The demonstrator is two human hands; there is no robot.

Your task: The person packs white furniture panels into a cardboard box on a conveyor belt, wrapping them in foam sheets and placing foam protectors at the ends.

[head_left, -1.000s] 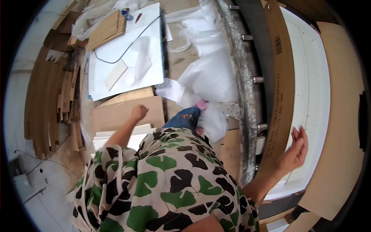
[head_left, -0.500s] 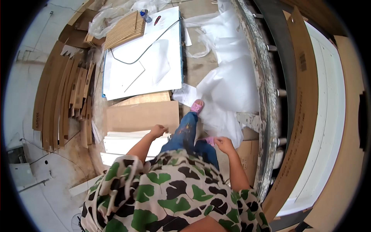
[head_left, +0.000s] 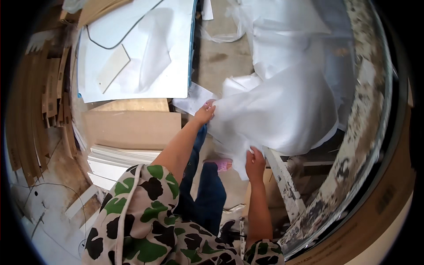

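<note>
The left hand (head_left: 205, 113) is pinching the upper left edge of a large white foam sheet (head_left: 278, 110), its fingers curled shut around the crumpled rim. The right hand (head_left: 255, 162) is gripping the same sheet lower down, at its bottom corner, with the fingers closed over the hanging edge. Between the two hands the sheet's near border is running diagonally, and the bulk of the material is billowing up and to the right of both grips, away from the person.

The sheet is looking thin, soft and slightly translucent, wrinkled where it is being held and smoother across its broad middle. It is lying over more white wrapping (head_left: 287, 35) that is piling up behind it, and it is partly covering a paint-spattered metal frame (head_left: 362, 145) curving along the right.

Just beside the left hand, a small white paper (head_left: 191, 99) is resting on the concrete floor (head_left: 221, 57). Further left, a flat brown cardboard panel (head_left: 132, 129) is lying above a stack of white boards (head_left: 112, 160). Above those, a big white panel (head_left: 141, 53) is carrying a thin black cable (head_left: 99, 43) and a pale wooden strip (head_left: 113, 67). Brown cardboard strips (head_left: 33, 119) are leaning along the far left. Below the hands, a pink shoe (head_left: 221, 164) is showing beside the person's blue trousers (head_left: 207, 194).
</note>
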